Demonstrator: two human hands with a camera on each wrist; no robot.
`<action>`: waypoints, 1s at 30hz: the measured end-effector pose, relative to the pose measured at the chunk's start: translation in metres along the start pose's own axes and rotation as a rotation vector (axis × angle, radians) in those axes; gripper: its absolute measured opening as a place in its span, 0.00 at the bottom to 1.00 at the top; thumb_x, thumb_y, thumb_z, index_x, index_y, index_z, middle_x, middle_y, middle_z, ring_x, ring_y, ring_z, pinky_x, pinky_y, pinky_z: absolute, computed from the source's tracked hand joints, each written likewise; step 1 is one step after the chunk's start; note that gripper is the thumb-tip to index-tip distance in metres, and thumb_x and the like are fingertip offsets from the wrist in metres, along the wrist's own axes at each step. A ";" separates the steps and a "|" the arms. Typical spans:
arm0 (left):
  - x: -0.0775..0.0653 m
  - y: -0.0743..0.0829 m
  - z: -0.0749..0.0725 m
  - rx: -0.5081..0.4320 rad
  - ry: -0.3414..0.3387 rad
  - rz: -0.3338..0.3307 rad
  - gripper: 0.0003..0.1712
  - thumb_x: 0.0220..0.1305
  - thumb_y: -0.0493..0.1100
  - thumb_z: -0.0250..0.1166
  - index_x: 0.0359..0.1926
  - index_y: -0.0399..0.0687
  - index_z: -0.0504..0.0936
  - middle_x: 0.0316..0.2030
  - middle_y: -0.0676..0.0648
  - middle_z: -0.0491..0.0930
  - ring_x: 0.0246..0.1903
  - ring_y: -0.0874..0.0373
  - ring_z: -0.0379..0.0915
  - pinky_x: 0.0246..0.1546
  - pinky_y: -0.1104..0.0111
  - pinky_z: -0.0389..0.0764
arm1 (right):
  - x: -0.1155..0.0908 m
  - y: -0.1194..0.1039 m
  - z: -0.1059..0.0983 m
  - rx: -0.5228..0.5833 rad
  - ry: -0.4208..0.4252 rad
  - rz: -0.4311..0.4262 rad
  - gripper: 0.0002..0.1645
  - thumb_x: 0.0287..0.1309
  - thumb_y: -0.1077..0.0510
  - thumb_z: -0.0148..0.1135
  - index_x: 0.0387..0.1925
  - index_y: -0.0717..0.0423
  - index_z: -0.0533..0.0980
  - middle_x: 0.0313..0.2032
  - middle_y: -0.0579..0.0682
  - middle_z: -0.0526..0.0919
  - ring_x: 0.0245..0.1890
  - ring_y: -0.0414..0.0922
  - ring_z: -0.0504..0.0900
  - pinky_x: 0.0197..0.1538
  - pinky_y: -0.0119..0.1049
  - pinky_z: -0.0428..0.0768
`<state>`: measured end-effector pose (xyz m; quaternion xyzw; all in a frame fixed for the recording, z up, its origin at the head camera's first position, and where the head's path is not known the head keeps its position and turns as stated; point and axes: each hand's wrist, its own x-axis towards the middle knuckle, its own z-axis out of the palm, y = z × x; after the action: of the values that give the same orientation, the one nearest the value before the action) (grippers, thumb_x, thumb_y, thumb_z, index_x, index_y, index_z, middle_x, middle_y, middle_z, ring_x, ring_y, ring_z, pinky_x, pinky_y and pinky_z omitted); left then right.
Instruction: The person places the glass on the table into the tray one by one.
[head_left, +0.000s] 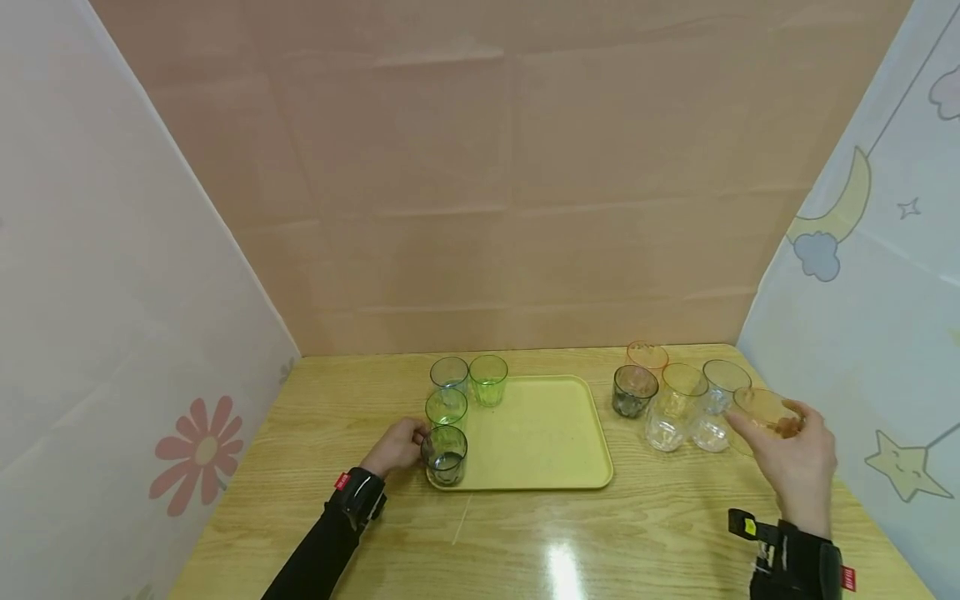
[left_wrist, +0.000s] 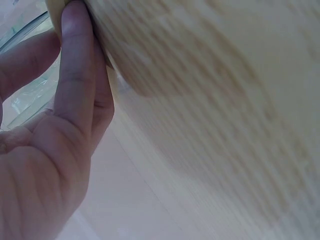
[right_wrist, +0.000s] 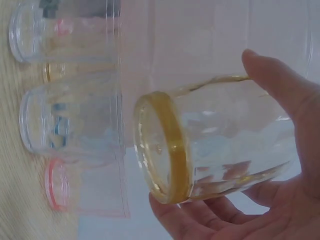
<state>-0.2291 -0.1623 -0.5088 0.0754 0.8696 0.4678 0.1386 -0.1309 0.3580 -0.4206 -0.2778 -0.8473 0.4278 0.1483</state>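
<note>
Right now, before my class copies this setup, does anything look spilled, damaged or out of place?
Nothing looks spilled or visibly damaged. The tray does look lopsided: a smoky glass and three more glasses crowd its left side, while its right side is bare.

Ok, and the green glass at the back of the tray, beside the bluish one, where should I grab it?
I'd grip the green glass around its side walls, just below the rim, coming from the right: it stands upright with no visible handle, the bluish glass sits close on its left, and bare tray lies to its right, likely leaving room.
</note>
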 end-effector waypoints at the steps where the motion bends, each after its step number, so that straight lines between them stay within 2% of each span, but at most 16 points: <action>1: 0.000 0.000 0.000 -0.003 0.000 -0.001 0.17 0.51 0.17 0.50 0.41 0.27 0.76 0.28 0.42 0.74 0.29 0.54 0.73 0.25 0.65 0.84 | 0.000 -0.001 0.001 0.014 0.004 -0.004 0.60 0.53 0.36 0.68 0.76 0.58 0.49 0.53 0.60 0.66 0.45 0.52 0.66 0.41 0.40 0.67; 4: 0.000 0.000 0.001 -0.018 0.006 -0.012 0.17 0.51 0.17 0.50 0.41 0.27 0.77 0.28 0.42 0.74 0.29 0.54 0.74 0.25 0.64 0.84 | -0.002 -0.003 0.006 0.049 -0.004 -0.013 0.58 0.54 0.36 0.68 0.75 0.55 0.50 0.59 0.62 0.61 0.48 0.53 0.64 0.44 0.42 0.67; 9: 0.000 0.000 0.002 -0.015 0.012 -0.022 0.18 0.50 0.16 0.50 0.41 0.27 0.77 0.29 0.42 0.73 0.29 0.54 0.73 0.25 0.63 0.84 | -0.003 -0.006 0.016 0.071 -0.034 -0.033 0.59 0.53 0.37 0.68 0.75 0.54 0.49 0.59 0.61 0.54 0.48 0.53 0.61 0.41 0.42 0.68; 13: 0.001 -0.002 0.002 -0.022 0.002 -0.015 0.18 0.51 0.16 0.49 0.41 0.28 0.77 0.29 0.42 0.73 0.30 0.53 0.74 0.26 0.62 0.84 | -0.005 -0.008 0.023 0.139 -0.037 -0.055 0.58 0.53 0.38 0.69 0.74 0.54 0.48 0.65 0.62 0.53 0.55 0.57 0.62 0.48 0.46 0.68; 16: 0.000 -0.003 -0.001 -0.035 -0.017 0.033 0.17 0.50 0.17 0.48 0.39 0.28 0.76 0.27 0.43 0.73 0.28 0.54 0.74 0.25 0.64 0.84 | -0.005 -0.007 0.031 0.232 -0.025 -0.067 0.52 0.54 0.40 0.68 0.71 0.45 0.50 0.66 0.55 0.59 0.60 0.52 0.63 0.54 0.45 0.68; 18: 0.000 -0.003 -0.001 -0.036 -0.019 0.049 0.17 0.50 0.17 0.48 0.38 0.28 0.76 0.26 0.45 0.72 0.28 0.55 0.73 0.24 0.65 0.84 | -0.007 -0.010 0.035 0.285 -0.020 -0.075 0.47 0.55 0.41 0.68 0.68 0.40 0.51 0.62 0.47 0.65 0.58 0.46 0.65 0.56 0.44 0.70; 21: 0.000 -0.003 0.000 -0.013 -0.005 0.043 0.17 0.48 0.17 0.48 0.38 0.28 0.76 0.26 0.44 0.72 0.28 0.55 0.73 0.24 0.65 0.83 | -0.011 -0.018 0.041 0.329 -0.004 -0.100 0.44 0.56 0.46 0.69 0.66 0.38 0.53 0.53 0.35 0.69 0.53 0.37 0.67 0.56 0.35 0.70; 23: 0.001 -0.002 0.002 0.007 0.020 0.011 0.18 0.48 0.17 0.49 0.38 0.29 0.77 0.27 0.44 0.73 0.28 0.55 0.72 0.25 0.64 0.83 | -0.010 -0.020 0.047 0.342 -0.005 -0.117 0.46 0.55 0.47 0.70 0.68 0.40 0.53 0.52 0.34 0.69 0.53 0.36 0.68 0.56 0.36 0.69; 25: 0.001 -0.001 0.002 0.029 0.033 0.008 0.18 0.48 0.17 0.49 0.38 0.30 0.78 0.27 0.43 0.74 0.28 0.55 0.73 0.25 0.64 0.82 | 0.004 -0.002 0.060 0.338 0.000 -0.187 0.47 0.56 0.48 0.70 0.70 0.39 0.52 0.54 0.33 0.70 0.53 0.32 0.68 0.55 0.30 0.68; 27: 0.002 -0.001 0.003 0.041 0.038 0.013 0.18 0.48 0.17 0.50 0.38 0.30 0.78 0.27 0.43 0.74 0.28 0.55 0.73 0.25 0.65 0.82 | 0.016 0.012 0.072 0.366 -0.008 -0.246 0.47 0.56 0.49 0.70 0.71 0.39 0.54 0.57 0.36 0.71 0.54 0.31 0.69 0.56 0.29 0.68; 30: 0.003 -0.002 0.003 0.041 0.038 0.010 0.19 0.47 0.16 0.49 0.38 0.30 0.78 0.27 0.43 0.75 0.29 0.55 0.73 0.26 0.65 0.82 | 0.016 0.012 0.081 0.356 -0.019 -0.299 0.47 0.55 0.48 0.71 0.71 0.41 0.56 0.58 0.38 0.73 0.53 0.31 0.70 0.53 0.28 0.69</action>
<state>-0.2310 -0.1605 -0.5126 0.0739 0.8811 0.4520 0.1182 -0.1793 0.3213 -0.4777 -0.1147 -0.7915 0.5463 0.2487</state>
